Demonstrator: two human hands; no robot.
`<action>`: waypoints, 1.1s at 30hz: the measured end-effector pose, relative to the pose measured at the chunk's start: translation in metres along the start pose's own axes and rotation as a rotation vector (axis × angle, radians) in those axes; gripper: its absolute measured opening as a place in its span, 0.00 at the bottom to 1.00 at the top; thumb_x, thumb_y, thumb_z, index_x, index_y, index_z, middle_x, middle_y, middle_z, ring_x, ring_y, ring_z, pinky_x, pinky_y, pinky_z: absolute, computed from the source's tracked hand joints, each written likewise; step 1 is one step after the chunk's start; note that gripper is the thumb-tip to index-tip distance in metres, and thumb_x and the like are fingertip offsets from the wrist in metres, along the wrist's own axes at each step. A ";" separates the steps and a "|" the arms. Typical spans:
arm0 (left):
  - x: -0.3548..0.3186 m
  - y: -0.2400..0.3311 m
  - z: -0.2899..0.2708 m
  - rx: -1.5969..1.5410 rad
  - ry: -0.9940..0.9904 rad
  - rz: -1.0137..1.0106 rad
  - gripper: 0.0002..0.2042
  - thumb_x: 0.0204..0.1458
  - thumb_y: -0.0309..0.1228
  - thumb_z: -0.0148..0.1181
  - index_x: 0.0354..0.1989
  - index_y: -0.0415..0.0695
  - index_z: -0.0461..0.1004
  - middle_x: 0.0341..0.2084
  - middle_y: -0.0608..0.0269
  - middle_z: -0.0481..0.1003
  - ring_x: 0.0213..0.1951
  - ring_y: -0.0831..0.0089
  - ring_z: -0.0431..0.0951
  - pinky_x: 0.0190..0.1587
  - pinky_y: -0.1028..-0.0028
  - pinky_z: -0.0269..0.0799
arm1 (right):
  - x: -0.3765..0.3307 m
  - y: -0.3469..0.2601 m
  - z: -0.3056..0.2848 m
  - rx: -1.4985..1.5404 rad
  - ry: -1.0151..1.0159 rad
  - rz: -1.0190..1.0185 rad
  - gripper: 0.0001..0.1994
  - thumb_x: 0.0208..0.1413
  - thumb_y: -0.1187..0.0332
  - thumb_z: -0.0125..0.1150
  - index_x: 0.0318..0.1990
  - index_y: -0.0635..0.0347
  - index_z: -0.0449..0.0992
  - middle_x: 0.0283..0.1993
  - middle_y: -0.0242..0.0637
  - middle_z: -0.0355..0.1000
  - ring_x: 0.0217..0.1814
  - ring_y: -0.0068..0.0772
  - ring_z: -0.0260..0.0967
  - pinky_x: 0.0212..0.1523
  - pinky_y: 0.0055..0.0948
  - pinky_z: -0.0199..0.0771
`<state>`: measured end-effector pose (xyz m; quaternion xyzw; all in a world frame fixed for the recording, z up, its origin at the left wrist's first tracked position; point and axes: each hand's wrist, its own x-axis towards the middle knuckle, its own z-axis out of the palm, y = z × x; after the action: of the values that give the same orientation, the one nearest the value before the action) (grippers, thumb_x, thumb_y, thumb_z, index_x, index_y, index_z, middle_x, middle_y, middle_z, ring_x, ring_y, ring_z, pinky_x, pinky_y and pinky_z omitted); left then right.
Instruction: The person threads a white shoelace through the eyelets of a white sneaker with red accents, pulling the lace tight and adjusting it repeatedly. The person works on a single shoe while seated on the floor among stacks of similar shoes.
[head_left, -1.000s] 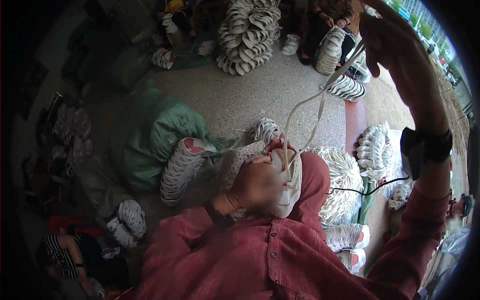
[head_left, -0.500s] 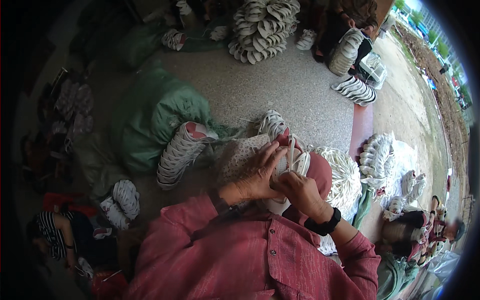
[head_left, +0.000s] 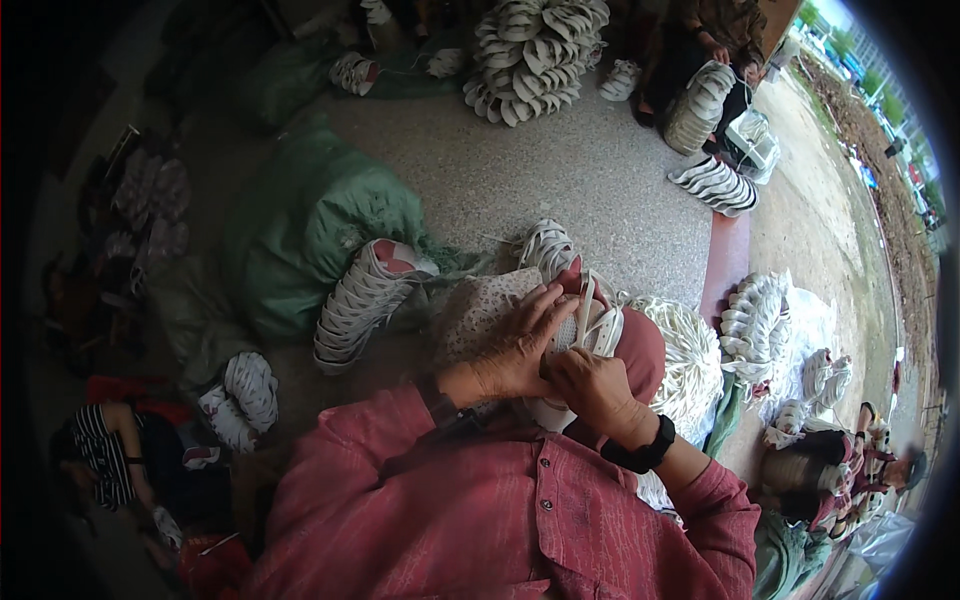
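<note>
Two bare hands meet over a white strapped shoe piece (head_left: 590,325) held on the person's lap, just right of the picture's centre. The left hand (head_left: 515,345) lies on top of the piece with its fingers (head_left: 545,305) stretched flat and pointing toward one o'clock, pressing on the white straps rather than curled round them. The right hand (head_left: 590,385) sits directly at five o'clock from the left one, touching it, its fingers bent inward and pinching the near edge of the same piece; a black wristband (head_left: 645,448) circles its wrist. Whether a needle or thread is in that pinch cannot be told (the fingertips are tucked out of sight). Under the piece a reddish form (head_left: 640,350) shows at three o'clock, and a pale speckled cloth (head_left: 475,310) spreads out at ten o'clock from the hands.

At nine o'clock from the hands a stack of white pieces (head_left: 360,300) leans against a green sack (head_left: 310,225) on the grey floor (head_left: 560,180). At three o'clock, just beside the lap, lies a bundle of white cord (head_left: 690,360). Far off at twelve o'clock stands a big round heap of white pieces (head_left: 530,55), and at one o'clock another person (head_left: 715,40) sits with more rows of them. The red shirt sleeves (head_left: 480,510) fill the lower edge.
</note>
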<state>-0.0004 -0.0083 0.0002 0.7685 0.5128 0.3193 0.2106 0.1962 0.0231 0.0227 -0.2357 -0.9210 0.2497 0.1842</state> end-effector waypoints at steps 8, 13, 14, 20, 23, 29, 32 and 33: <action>0.001 -0.002 -0.005 -0.021 -0.121 -0.028 0.64 0.30 0.54 0.82 0.75 0.48 0.46 0.72 0.43 0.47 0.74 0.42 0.45 0.74 0.50 0.46 | 0.007 0.033 -0.037 0.611 -0.193 0.231 0.02 0.57 0.75 0.64 0.37 0.61 0.79 0.32 0.34 0.79 0.31 0.27 0.77 0.33 0.30 0.75; 0.001 -0.003 -0.003 -0.042 -0.108 -0.038 0.63 0.29 0.52 0.82 0.75 0.48 0.47 0.73 0.43 0.47 0.75 0.43 0.44 0.75 0.51 0.45 | -0.008 0.026 -0.047 0.092 0.066 0.193 0.03 0.54 0.73 0.65 0.36 0.58 0.79 0.31 0.38 0.77 0.30 0.42 0.77 0.30 0.34 0.76; 0.000 -0.003 -0.003 -0.044 -0.102 -0.037 0.63 0.29 0.52 0.82 0.75 0.48 0.47 0.73 0.43 0.47 0.75 0.43 0.44 0.75 0.51 0.45 | -0.010 0.019 -0.050 0.067 0.013 0.134 0.04 0.55 0.71 0.66 0.37 0.56 0.78 0.29 0.36 0.75 0.29 0.40 0.77 0.29 0.35 0.76; 0.002 -0.002 -0.004 -0.037 -0.096 -0.036 0.62 0.29 0.50 0.83 0.74 0.47 0.49 0.73 0.44 0.47 0.75 0.43 0.44 0.75 0.51 0.46 | -0.012 0.025 -0.036 -0.005 -0.078 -0.050 0.06 0.57 0.69 0.64 0.41 0.54 0.76 0.33 0.35 0.75 0.32 0.41 0.77 0.29 0.37 0.76; 0.003 -0.002 -0.004 -0.042 -0.096 -0.031 0.62 0.28 0.49 0.83 0.74 0.48 0.49 0.72 0.44 0.48 0.75 0.43 0.45 0.75 0.51 0.46 | -0.008 0.032 -0.043 -0.006 -0.193 -0.102 0.05 0.57 0.71 0.64 0.39 0.56 0.75 0.33 0.37 0.76 0.33 0.42 0.78 0.31 0.38 0.76; 0.002 -0.003 -0.004 -0.048 -0.077 -0.029 0.62 0.28 0.49 0.83 0.74 0.47 0.49 0.72 0.44 0.48 0.74 0.43 0.45 0.74 0.50 0.46 | -0.004 0.061 -0.094 0.105 -0.438 0.063 0.04 0.57 0.72 0.61 0.38 0.59 0.75 0.32 0.39 0.77 0.34 0.48 0.77 0.35 0.41 0.74; 0.003 -0.003 -0.003 -0.038 -0.087 -0.020 0.62 0.29 0.49 0.82 0.74 0.47 0.49 0.72 0.44 0.48 0.74 0.43 0.45 0.74 0.50 0.46 | -0.016 0.087 -0.102 -0.092 -0.388 0.249 0.05 0.55 0.75 0.63 0.38 0.59 0.76 0.32 0.41 0.77 0.34 0.45 0.78 0.33 0.37 0.75; 0.003 -0.003 -0.004 -0.028 -0.090 -0.019 0.61 0.30 0.49 0.82 0.74 0.47 0.49 0.72 0.44 0.48 0.74 0.43 0.45 0.74 0.50 0.46 | -0.020 0.088 -0.102 -0.063 -0.305 0.276 0.05 0.55 0.75 0.64 0.39 0.59 0.76 0.32 0.41 0.76 0.33 0.44 0.78 0.33 0.37 0.75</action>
<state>-0.0042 -0.0041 0.0017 0.7743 0.5055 0.2897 0.2471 0.2893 0.1185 0.0524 -0.3249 -0.9044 0.2765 -0.0009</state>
